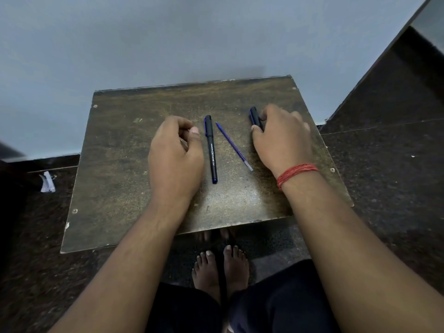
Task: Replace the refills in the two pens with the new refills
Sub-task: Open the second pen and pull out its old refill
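A worn brown board [134,188] lies over the dark floor [384,176] in front of a pale wall [168,39], and every place here is given from that board. Over its middle-left the left hand [175,152] hovers or rests with the fingers loosely curled and the thumb close to them; nothing shows inside it, so it seems to hold nothing, though the underside is hidden. Towards the board's right side the right hand [281,138], with a red thread band [296,173] at its wrist, curls thumb and fingers round a second pen [255,118], whose dark capped end sticks out toward the board's far edge while the remainder is covered by the hand. At the board's centre, just beside the left thumb, a black capped pen [211,150] with blue ends lies flat, pointing roughly from far edge to near edge. Between that pen and the right hand a thin blue refill [234,146] lies slantwise on the board, touching neither. Only one loose refill is visible; a second may be hidden or out of sight, I cannot tell. Judging from this, the work is at an early step, with the right hand taking up a pen to open. The next move probably calls for the left hand to join it, gripping one half so the barrel can be uncapped and unscrewed without rolling the loose refill off the board
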`<state>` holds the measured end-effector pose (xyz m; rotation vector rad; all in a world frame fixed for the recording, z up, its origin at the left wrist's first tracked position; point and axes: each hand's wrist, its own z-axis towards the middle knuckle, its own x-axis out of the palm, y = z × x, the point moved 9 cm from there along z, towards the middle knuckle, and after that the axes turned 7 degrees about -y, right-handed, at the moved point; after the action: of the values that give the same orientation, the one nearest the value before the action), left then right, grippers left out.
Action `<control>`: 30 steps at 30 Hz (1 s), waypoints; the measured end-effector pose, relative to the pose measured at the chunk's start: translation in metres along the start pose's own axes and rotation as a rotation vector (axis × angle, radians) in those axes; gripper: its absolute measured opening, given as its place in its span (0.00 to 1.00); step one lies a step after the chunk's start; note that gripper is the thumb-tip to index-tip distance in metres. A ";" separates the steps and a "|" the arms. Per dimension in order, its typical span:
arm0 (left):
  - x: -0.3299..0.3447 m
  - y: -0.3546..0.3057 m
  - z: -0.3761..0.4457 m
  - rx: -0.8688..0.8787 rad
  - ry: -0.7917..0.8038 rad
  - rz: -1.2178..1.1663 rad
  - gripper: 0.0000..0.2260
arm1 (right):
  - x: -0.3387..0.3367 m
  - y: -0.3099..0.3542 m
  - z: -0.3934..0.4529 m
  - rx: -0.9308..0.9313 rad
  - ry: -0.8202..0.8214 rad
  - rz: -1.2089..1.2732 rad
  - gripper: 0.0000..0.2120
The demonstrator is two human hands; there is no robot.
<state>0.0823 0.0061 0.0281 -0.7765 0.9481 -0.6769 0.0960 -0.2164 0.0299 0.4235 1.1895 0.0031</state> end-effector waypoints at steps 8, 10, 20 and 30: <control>0.004 -0.001 -0.001 0.009 0.050 0.037 0.04 | -0.002 0.001 0.000 0.012 -0.005 0.010 0.13; 0.005 0.001 -0.001 0.009 0.053 0.048 0.04 | -0.007 0.001 0.001 0.014 -0.033 0.044 0.13; 0.013 -0.006 -0.007 0.093 0.145 0.298 0.05 | -0.017 0.017 -0.005 -0.017 -0.098 0.286 0.09; 0.027 -0.006 -0.017 0.126 0.234 0.492 0.11 | -0.022 0.019 -0.005 -0.005 -0.140 0.357 0.09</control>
<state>0.0780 -0.0236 0.0148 -0.3327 1.2416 -0.3933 0.0870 -0.2021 0.0542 0.6173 0.9634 0.2807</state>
